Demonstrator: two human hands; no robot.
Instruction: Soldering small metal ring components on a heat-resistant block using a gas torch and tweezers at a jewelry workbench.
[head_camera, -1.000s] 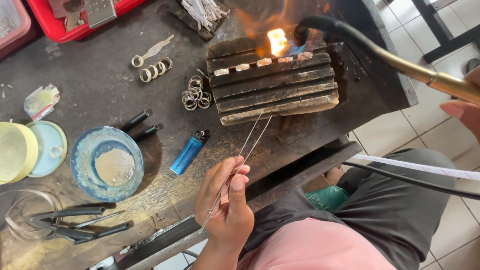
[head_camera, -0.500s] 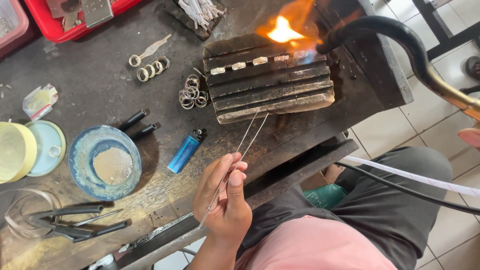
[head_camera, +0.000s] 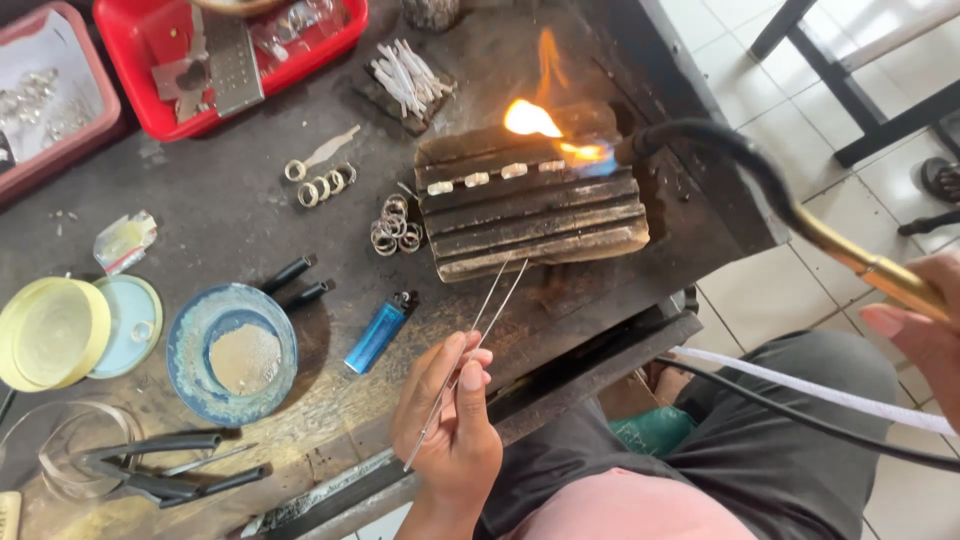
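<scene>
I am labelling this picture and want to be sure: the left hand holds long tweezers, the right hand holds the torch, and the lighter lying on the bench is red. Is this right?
Not quite: the lighter is blue, not red, as the head view shows. It lies on the bench beside the blue bowl. The rest stands: the left hand holds long tweezers, and the right hand holds the torch.

A small jeweller's or metalsmith's workshop. A dark, scorched bench (head_camera: 230, 220) is seen, with a charred soldering block (head_camera: 535, 215) near its right edge, small metal pieces (head_camera: 490, 178) laid on it under a torch (head_camera: 800, 215) flame. Rings (head_camera: 322, 185) and wire loops (head_camera: 394, 224) are scattered mid-bench. Red trays (head_camera: 150, 105) of metal parts sit along the far edge; pliers (head_camera: 150, 470) lie at the near left corner, beside a lighter (head_camera: 378, 332) and a powder dish (head_camera: 232, 352). A tiled floor (head_camera: 800, 110) is seen on the right.
</scene>
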